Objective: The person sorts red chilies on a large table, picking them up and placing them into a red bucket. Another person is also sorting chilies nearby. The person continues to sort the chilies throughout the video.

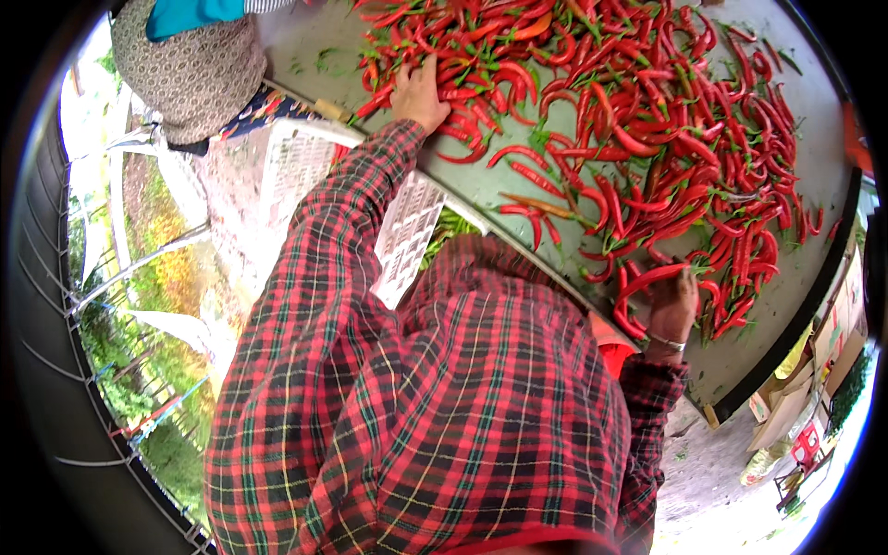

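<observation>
Red chili peppers (638, 139) with green stems lie in a broad heap over a grey-topped table (481, 190). My left hand (421, 97) reaches across the near edge to the heap's left end. Its fingers are stretched out and apart, touching the peppers there, with nothing seen gripped. Close to the near edge on the right, my right hand (673, 305) has its fingers bent round a curved red chili pepper (650, 277). A second curved pepper hangs just below that one, beside the hand. The palm side of the right hand is hidden.
White plastic crates (407, 231) stand below the table edge on the left, one with green peppers (450, 228). Part of a red container (613, 356) shows under the edge near my right arm. Another person (190, 69) is at the far left. Cardboard (786, 407) lies at right.
</observation>
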Demonstrator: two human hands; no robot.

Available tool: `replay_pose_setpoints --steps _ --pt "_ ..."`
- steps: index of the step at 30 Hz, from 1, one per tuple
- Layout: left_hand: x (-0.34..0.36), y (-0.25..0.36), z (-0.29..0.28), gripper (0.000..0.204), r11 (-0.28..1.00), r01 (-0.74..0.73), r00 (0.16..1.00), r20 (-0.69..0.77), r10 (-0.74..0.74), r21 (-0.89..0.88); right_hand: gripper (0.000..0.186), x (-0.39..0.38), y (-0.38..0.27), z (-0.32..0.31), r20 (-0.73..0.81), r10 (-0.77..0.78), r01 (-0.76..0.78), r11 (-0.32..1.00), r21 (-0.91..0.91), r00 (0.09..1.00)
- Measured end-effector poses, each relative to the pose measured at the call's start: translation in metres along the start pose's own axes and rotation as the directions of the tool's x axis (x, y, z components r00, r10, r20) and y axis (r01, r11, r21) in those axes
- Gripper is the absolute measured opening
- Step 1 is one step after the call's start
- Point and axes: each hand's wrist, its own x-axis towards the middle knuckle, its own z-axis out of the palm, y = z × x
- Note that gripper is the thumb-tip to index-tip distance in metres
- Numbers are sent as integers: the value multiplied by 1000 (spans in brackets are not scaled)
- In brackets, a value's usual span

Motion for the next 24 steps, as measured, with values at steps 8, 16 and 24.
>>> replay_pose_setpoints --steps 8,16,24 --pt "-33 92 -12 40 883 62 959 273 77 -466 16 -7 12 9 49 25 -28 998 56 998" --pt "-53 155 -32 48 550 18 961 166 219 -835 14 -10 1 4 -33 4 -2 998 65 999" --pt "32 187 -36 55 548 -89 983 14 181 -832 22 -5 -6 -7 -155 -156 169 982 79 976"
